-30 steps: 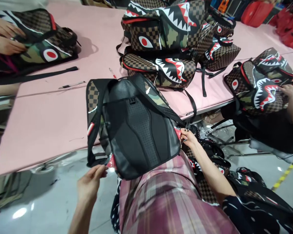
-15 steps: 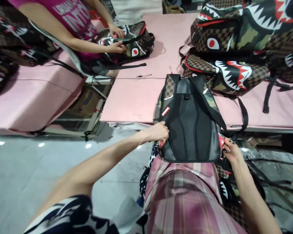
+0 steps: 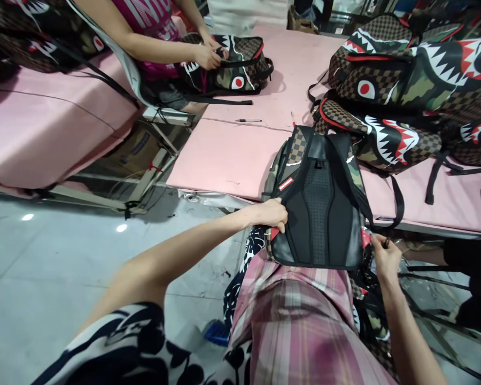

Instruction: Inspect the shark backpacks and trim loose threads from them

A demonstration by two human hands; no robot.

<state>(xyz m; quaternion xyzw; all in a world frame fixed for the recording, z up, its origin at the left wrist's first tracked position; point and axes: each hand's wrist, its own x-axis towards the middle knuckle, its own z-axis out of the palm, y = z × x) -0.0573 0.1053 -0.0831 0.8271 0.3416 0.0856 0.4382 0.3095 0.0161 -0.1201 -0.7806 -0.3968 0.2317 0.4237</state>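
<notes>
A backpack point(image 3: 318, 214) stands tilted at the table's front edge and on my lap, its black padded back panel and shoulder straps facing me. My left hand point(image 3: 273, 215) is closed on the left side of the backpack, beside the strap, with some red material showing under the fingers. On the other side, my right hand point(image 3: 386, 259) is closed in a pinch at a red piece point(image 3: 366, 237) on the backpack's lower right side. Something small and dark shows at these fingers; I cannot make out what it is. A pink plaid apron point(image 3: 296, 321) covers my lap.
Several shark-mouth backpacks point(image 3: 401, 144) are piled on the pink table point(image 3: 216, 155) at right. A pen point(image 3: 248, 120) lies behind mine. At the back left, a co-worker's hands point(image 3: 210, 56) handle another backpack point(image 3: 240, 64). More bags hang below, beside my right leg.
My view has shifted a little, so the table and backpack sit differently in it. Both hands keep their places at the backpack's sides; the right hand's fingers have turned slightly.
</notes>
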